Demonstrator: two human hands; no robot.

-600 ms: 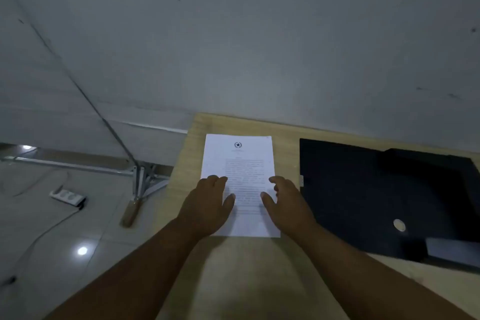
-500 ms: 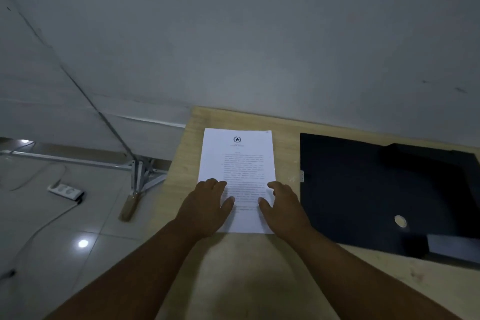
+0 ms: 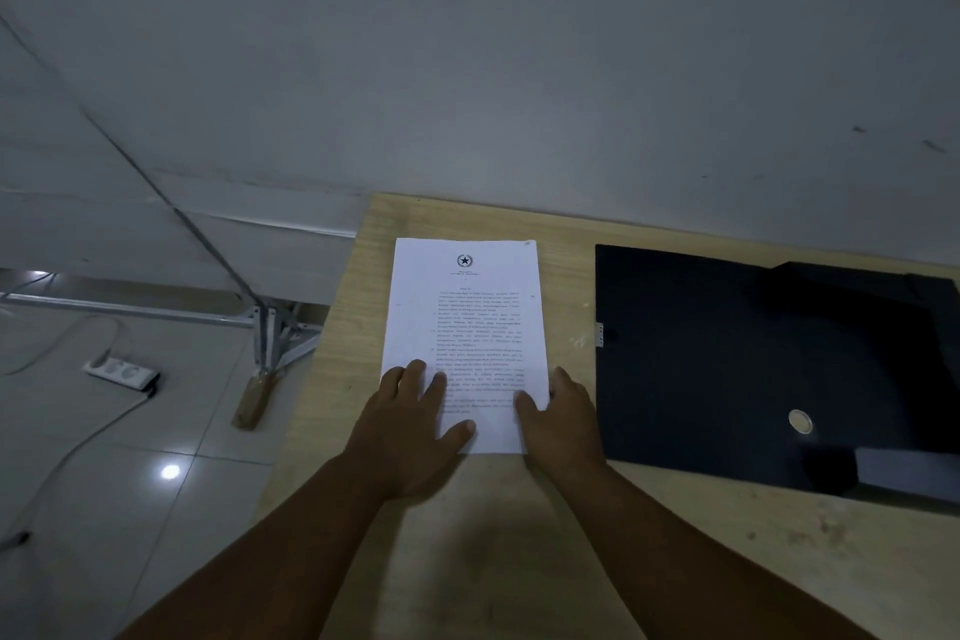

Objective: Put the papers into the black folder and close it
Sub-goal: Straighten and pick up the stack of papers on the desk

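A stack of white printed papers (image 3: 465,322) lies on the light wooden table (image 3: 519,561), near its left end. My left hand (image 3: 410,424) rests flat on the stack's lower left part, fingers spread. My right hand (image 3: 563,424) sits at the lower right corner, thumb on top of the sheets and fingers down along the right edge. Whether it grips the sheets I cannot tell. The black folder (image 3: 727,359) lies open and flat to the right of the papers, with a round metal ring hole (image 3: 800,420) in it.
A grey wall runs behind the table. On the tiled floor to the left lie a white power strip (image 3: 122,372) with cables and a metal stand foot (image 3: 270,343). A pale flat object (image 3: 909,470) sits at the folder's lower right.
Both hands slid toward me along the papers, from the middle to the bottom. My right hand shifted out to the stack's right edge. The view dipped slightly.
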